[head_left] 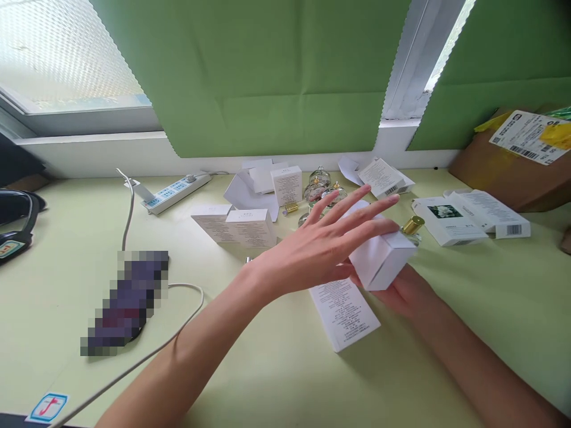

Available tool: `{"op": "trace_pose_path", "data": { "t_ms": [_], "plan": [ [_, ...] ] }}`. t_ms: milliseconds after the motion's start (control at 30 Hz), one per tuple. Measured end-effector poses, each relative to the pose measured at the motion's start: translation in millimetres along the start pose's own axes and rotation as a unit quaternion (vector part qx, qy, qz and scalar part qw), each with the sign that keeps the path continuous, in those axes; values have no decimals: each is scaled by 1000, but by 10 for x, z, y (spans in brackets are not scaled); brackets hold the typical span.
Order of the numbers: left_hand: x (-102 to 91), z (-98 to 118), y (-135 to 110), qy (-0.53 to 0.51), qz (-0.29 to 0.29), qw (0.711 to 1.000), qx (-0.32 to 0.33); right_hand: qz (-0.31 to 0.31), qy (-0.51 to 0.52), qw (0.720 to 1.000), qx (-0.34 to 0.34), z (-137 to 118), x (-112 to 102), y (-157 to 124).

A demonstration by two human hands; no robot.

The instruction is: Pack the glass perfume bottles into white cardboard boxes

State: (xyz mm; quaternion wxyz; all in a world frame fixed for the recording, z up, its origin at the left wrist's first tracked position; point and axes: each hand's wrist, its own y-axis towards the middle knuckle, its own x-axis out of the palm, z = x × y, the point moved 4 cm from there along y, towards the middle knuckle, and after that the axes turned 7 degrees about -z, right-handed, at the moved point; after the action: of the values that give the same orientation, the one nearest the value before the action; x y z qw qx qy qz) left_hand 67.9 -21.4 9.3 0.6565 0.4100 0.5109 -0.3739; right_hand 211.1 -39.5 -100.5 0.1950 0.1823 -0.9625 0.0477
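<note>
My feed has the right hand (pixel 404 290) lower right of center, gripping a white box (pixel 384 261) from underneath, while the left hand (pixel 307 252) has its fingers spread loosely along the box's top and left side. Just below I get a printed carton (pixel 345 315) lying flat, gold-capped bottle (pixel 413 226) right behind the box, glass bottles (pixel 320 178) at upper center, standing cartons (pixel 252 229) left of them. Farther out I log opened cartons (pixel 450 223) at right, power strip (pixel 176 195) upper left, pixelated dark item (pixel 129 300) lower left, brown parcel (pixel 486 172) upper right.
</note>
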Motion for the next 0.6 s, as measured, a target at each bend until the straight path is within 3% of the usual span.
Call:
{"op": "trace_pose_path", "data": {
  "t_ms": [267, 400, 467, 600],
  "plan": [
    [-184, -156, -236, -99, -56, 993, -37, 49, 73, 996, -6, 15, -62, 29],
    [-212, -385, -490, -172, -106, 966, -163, 33, 8, 999, -31, -27, 13, 37],
    [-118, -451, -574, -198, -74, 950, -229, 33, -31, 997, -55, -57, 45, 35],
    [229, -360, -598, -255, 70, 931, -253, 36, -99, 992, -70, -75, 95, 27]
  ]
}}
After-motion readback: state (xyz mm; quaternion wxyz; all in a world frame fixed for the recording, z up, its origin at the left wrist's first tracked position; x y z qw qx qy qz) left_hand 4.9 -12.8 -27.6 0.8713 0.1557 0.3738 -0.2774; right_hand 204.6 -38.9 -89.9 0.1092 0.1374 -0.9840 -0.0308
